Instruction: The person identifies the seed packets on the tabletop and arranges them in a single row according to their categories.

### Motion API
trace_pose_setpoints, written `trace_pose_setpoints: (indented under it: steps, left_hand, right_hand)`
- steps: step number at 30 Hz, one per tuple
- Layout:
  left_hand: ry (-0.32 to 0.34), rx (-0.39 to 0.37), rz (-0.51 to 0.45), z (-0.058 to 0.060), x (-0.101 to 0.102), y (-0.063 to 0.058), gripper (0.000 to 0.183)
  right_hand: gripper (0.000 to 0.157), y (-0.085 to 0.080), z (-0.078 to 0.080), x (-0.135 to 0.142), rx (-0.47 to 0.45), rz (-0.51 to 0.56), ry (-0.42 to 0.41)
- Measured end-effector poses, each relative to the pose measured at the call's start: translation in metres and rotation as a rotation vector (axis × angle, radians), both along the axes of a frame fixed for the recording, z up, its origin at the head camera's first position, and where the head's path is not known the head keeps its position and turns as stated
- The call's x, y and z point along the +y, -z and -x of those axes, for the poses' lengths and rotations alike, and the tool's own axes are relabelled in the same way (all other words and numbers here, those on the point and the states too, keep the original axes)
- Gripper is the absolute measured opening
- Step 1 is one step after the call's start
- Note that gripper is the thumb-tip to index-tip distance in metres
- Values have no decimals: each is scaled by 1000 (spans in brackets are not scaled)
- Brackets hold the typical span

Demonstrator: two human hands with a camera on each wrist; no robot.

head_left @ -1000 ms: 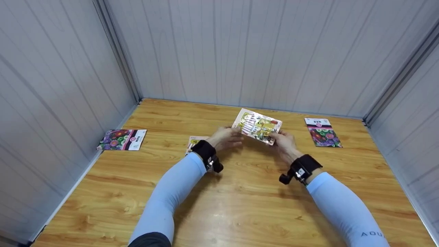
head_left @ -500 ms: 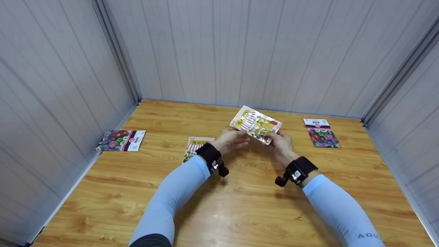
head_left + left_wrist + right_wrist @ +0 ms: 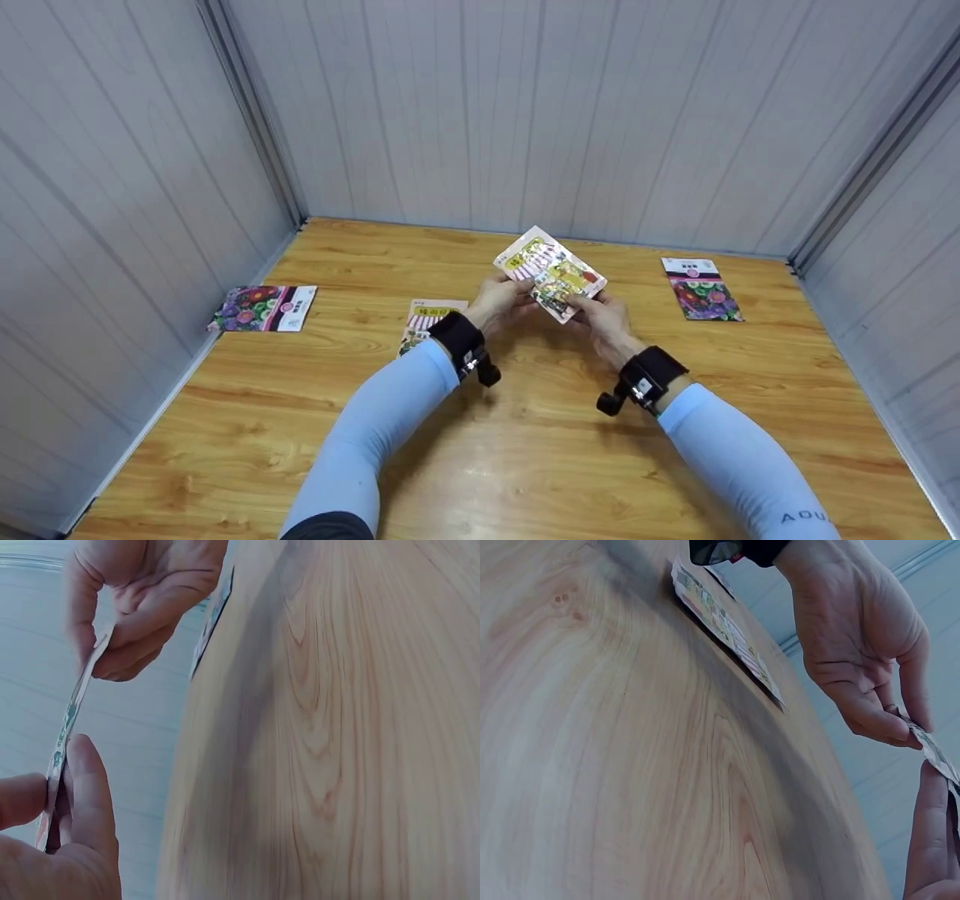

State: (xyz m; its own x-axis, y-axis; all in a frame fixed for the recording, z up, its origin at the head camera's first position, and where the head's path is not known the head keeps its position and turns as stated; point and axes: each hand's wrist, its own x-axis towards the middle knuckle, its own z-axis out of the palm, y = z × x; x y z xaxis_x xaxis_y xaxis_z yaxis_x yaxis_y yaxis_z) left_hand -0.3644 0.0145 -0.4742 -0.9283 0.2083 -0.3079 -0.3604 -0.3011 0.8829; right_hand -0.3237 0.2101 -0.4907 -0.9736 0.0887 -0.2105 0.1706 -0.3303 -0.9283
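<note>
To the right of the flat packet [image 3: 429, 322] lying on the wooden table [image 3: 480, 442], 2 hands hold up a similar raised packet [image 3: 550, 274], clear of the wood and turned askew. The left hand [image 3: 504, 301], just right of the flat packet, pinches 1 edge between thumb and fingers; its wrist partly hides the flat packet. The right hand [image 3: 606, 321], farther right of the flat packet, pinches the adjoining edge, thumb on top. Forearms slant inward.
</note>
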Motion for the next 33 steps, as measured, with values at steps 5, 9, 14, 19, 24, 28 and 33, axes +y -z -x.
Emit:
trace_pose_setpoints:
  steps: [5,9,14,19,24,28,33]
  left_hand:
    - [30,8,48,-1,-8,0,36]
    - [62,25,96,-3,-15,-1,37]
    - [156,59,162,-4,-23,-5,29]
    - [246,90,293,-1,-35,-10,25]
    - [275,89,370,0,-49,-16,20]
    - [269,120,425,1,-60,-16,15]
    - [276,184,548,-1,-72,-15,12]
  right_hand:
    - [18,-2,-1,2,7,-41,-25]
    - [7,-6,-2,6,17,-67,-19]
    - [15,-8,-1,11,29,-147,20]
    - [23,-9,-4,14,95,-374,10]
    - [18,-8,-9,12,101,-405,-98]
    - [21,-7,-14,10,115,-559,-180]
    - [25,-4,-18,5,158,-724,-243]
